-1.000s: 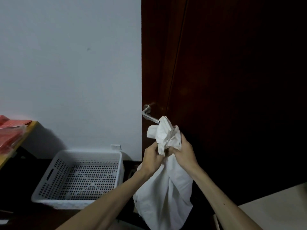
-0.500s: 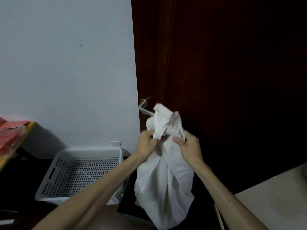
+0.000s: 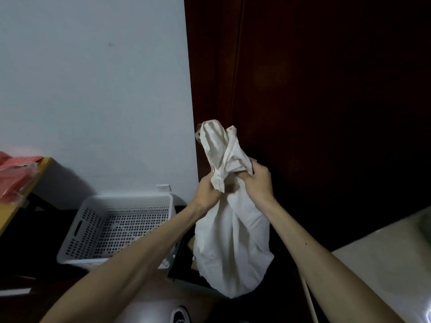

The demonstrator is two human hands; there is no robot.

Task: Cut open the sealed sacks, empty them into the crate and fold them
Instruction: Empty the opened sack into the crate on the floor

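Plainly soft cloth: sack (image 3: 233, 241) hangs limp, bottom bulging, looks fairly light. Left hand (image 3: 206, 194) and right hand (image 3: 257, 183) both clenched on gathered neck; best hold there.

Behind the top of the sack (image 3: 233, 241) we catch only a sliver of the door handle (image 3: 198, 134). The print on the sack's hem is too small for us to read. Below the sack, it covers most of a dark crate (image 3: 184, 252). Far left of the sack, red packets (image 3: 14, 173) run off the edge, and a pale counter (image 3: 384, 264) to its right does too.
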